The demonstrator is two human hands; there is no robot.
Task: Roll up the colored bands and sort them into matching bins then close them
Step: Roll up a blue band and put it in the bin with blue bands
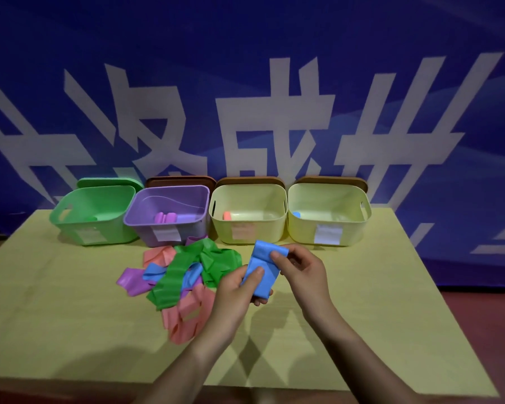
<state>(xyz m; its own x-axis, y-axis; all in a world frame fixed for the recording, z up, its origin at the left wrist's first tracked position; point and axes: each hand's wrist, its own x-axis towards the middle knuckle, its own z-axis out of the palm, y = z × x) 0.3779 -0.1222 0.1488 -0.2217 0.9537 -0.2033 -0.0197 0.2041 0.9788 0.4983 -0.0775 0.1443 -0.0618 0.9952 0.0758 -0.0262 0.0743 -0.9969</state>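
Note:
A folded blue band point(263, 266) is held above the table by both hands. My left hand point(239, 290) grips its lower part from below, thumb on top. My right hand point(299, 266) pinches its upper end. To the left lies a tangled pile of green point(187, 272), pink point(190, 313), purple point(131, 281) and blue point(155, 271) bands. Four open bins stand in a row behind: green point(95, 211), purple point(169, 217), a pale yellow bin point(248, 212) holding a pink roll point(227, 215), and another pale yellow bin point(328, 212) holding a blue roll point(296, 214).
The lids point(181, 180) lean upright behind the bins against a blue banner with large white characters. The purple bin holds purple rolls point(165, 218). The yellow table point(376, 301) ends at a near edge below my forearms and at a right edge beside red floor.

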